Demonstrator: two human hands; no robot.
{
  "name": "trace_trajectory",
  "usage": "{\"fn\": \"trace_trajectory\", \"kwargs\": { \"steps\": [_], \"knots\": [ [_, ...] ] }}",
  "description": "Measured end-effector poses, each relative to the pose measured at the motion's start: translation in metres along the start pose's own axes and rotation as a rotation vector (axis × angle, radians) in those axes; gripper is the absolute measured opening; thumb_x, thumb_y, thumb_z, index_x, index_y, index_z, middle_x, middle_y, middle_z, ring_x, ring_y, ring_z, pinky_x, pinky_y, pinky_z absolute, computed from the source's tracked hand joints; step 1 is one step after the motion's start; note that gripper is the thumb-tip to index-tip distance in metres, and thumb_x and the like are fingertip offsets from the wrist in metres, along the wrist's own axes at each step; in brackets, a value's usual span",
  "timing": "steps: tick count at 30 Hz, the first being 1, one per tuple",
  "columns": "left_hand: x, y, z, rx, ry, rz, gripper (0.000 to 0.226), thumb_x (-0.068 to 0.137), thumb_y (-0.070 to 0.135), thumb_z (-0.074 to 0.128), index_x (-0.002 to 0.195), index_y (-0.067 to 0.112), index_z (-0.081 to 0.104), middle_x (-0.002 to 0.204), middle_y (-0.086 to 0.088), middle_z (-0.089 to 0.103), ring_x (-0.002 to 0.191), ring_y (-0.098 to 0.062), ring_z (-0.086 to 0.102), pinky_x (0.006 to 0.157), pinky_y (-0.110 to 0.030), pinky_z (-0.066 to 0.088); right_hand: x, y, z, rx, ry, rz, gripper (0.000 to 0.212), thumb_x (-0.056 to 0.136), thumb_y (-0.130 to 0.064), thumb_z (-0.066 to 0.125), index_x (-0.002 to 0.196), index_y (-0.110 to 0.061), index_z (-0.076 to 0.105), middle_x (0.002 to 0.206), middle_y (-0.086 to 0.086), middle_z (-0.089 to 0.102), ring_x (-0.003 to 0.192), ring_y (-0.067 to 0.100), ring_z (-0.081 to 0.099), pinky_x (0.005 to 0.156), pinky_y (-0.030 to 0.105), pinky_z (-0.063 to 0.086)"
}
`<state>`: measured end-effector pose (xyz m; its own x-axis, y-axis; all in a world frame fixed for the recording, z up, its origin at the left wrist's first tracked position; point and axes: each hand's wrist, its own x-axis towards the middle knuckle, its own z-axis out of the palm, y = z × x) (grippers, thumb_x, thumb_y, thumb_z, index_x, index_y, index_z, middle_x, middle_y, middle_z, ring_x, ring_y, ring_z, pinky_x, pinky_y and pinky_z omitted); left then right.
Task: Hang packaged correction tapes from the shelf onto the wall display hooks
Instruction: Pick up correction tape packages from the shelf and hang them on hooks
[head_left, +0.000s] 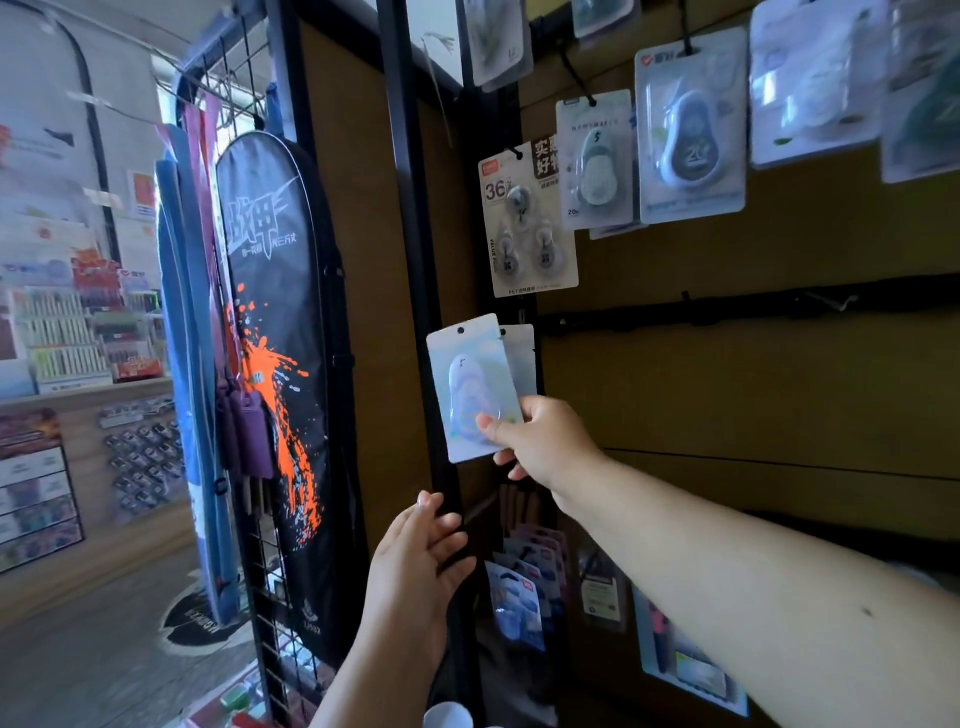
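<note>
A person's right hand reaches up and forward, pinching the lower right corner of a packaged correction tape between thumb and fingers. The pack is a pale, iridescent card with a light blue, mouse-shaped tape dispenser under a clear blister and a small round hang hole at its top edge. It tilts slightly left. A second similar pack sits just behind it, to the right; whether it is also in the hand or already hanging cannot be told. The left hand hovers below and to the left of the right hand, fingers loosely spread, holding nothing.

To hang the pack well, the hang hole probably needs lining up with the tip of a wall hook, the card held square, then slid back along the prong. No hook tip is clearly visible near the pack, so the empty hand could steady the card's top.

Above the right hand hang more packs. A three-tape value pack reads "36" with "VALUE" down one side and Chinese characters. A single pack beside it shows "5" and "20". A larger pack shows "20". Left of both hands hangs a black racket bag with orange splashes and white Chinese lettering.
</note>
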<state>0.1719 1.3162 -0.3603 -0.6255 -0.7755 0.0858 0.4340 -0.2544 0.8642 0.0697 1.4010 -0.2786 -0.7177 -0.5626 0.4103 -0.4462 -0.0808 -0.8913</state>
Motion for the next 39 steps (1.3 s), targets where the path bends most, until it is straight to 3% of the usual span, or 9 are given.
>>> {"fn": "trace_trajectory", "kwargs": {
  "steps": [21,27,30,34,37,39],
  "knots": [
    [-0.004,-0.016,-0.009,0.003,-0.015,-0.048,0.026,0.099,0.031,0.050,0.103,0.012,0.067,0.065,0.002,0.064,0.059,-0.012,0.056,0.058,-0.027,0.045,0.027,0.012,0.015,-0.031,0.169,0.059,0.024,0.087,-0.030,0.067,0.094,-0.007,0.064,0.070,0.006,0.061,0.049,0.014,0.052,0.045,0.021,0.042],
    [-0.005,-0.018,-0.006,0.009,-0.014,-0.056,0.024,0.099,0.029,0.051,0.100,0.011,0.067,0.064,0.001,0.063,0.058,-0.013,0.055,0.059,-0.028,0.044,0.047,0.021,0.011,-0.115,0.218,0.135,0.033,0.086,-0.031,0.068,0.096,-0.001,0.059,0.086,0.014,0.066,0.056,0.023,0.057,0.055,0.029,0.049],
    [-0.004,-0.017,-0.005,0.008,-0.014,-0.064,0.022,0.099,0.028,0.052,0.099,0.011,0.067,0.063,0.001,0.063,0.056,-0.012,0.055,0.058,-0.027,0.044,0.059,0.023,0.006,-0.165,0.231,0.190,0.031,0.088,-0.033,0.067,0.096,-0.009,0.049,0.089,0.014,0.064,0.061,0.025,0.058,0.061,0.032,0.050],
    [-0.004,-0.017,-0.003,0.010,-0.013,-0.074,0.020,0.099,0.025,0.053,0.097,0.011,0.067,0.062,0.001,0.062,0.056,-0.012,0.054,0.057,-0.027,0.043,0.069,0.033,0.003,-0.127,0.206,0.301,0.042,0.088,-0.032,0.067,0.109,0.002,0.055,0.090,0.015,0.062,0.059,0.023,0.057,0.062,0.032,0.055],
    [-0.007,-0.019,-0.002,0.028,-0.013,-0.074,0.017,0.098,0.021,0.053,0.094,0.010,0.065,0.062,0.000,0.060,0.055,-0.013,0.053,0.054,-0.026,0.045,0.063,0.044,-0.001,-0.123,0.181,0.340,0.041,0.089,-0.032,0.066,0.112,0.002,0.057,0.094,0.016,0.065,0.069,0.024,0.061,0.061,0.030,0.055],
    [-0.012,-0.020,-0.002,0.062,-0.010,-0.070,0.014,0.098,0.017,0.053,0.094,0.010,0.064,0.064,-0.001,0.059,0.056,-0.013,0.052,0.048,-0.023,0.047,0.053,0.049,-0.006,-0.133,0.166,0.353,0.040,0.089,-0.033,0.064,0.110,0.001,0.060,0.093,0.015,0.067,0.066,0.021,0.061,0.058,0.027,0.054]
  ]
}}
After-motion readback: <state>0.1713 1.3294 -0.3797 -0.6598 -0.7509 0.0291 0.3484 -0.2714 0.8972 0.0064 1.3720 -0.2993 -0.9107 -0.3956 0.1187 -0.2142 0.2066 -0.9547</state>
